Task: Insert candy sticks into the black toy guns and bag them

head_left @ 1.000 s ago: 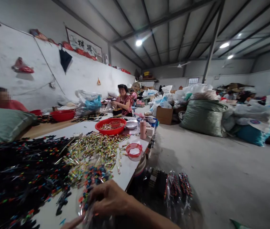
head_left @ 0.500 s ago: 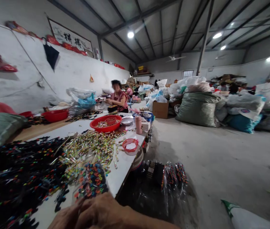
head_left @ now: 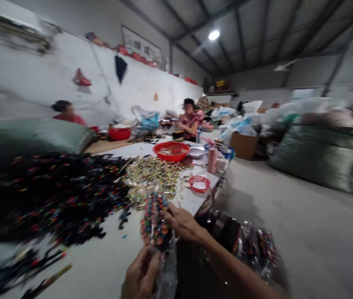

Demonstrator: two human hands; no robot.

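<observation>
A clear plastic bag [head_left: 154, 220] filled with small black pieces with orange, red and blue spots stands out over the table's front edge. My left hand [head_left: 142, 272] is closed on its near lower end, fingers pinched on the plastic. My right hand [head_left: 179, 220] grips the bag's right side, fingertips at its upper part. Loose clear plastic hangs below, between the hands. Beyond the bag lies a heap of small yellow-green capped tubes [head_left: 154, 176]. To the left spreads a large pile of black pieces with coloured tips [head_left: 70, 199].
On the white table [head_left: 101, 265] are a red basin [head_left: 170, 157], a red basket [head_left: 199, 189] and a pink bottle [head_left: 212, 160]. Filled bags [head_left: 251, 245] sit low at the right. Two people [head_left: 190, 120] are across the table; a green sack [head_left: 33, 137] lies left.
The view has swung left. My hands, earlier close together at the bag's near end, are now apart, with the right one further up the bag's side. The bag now shows loose plastic hanging down.
</observation>
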